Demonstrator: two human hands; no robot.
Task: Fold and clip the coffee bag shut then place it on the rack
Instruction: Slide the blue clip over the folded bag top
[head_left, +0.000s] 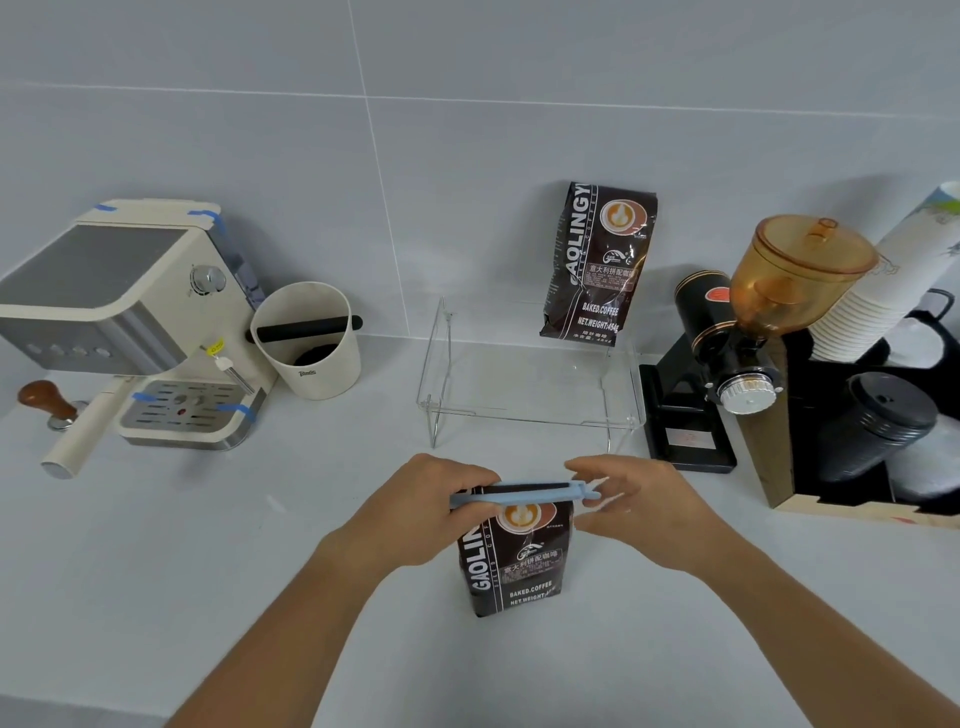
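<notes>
A dark brown coffee bag (514, 566) stands upright on the white counter near me, its top folded down. A long light-blue clip (519, 493) lies across the folded top. My left hand (431, 512) grips the bag's top and the clip's left end. My right hand (631, 501) pinches the clip's right end with fingertips. Behind them stands a clear acrylic rack (530, 384), and a second identical coffee bag (597, 265) stands upright at its back right, against the wall.
A cream espresso machine (130, 322) with a portafilter and a wooden tamper (49, 402) sits at left, a cream knock box (309, 340) beside it. At right stand a black grinder (727, 353) with an amber hopper, stacked paper cups (872, 291) and black lids.
</notes>
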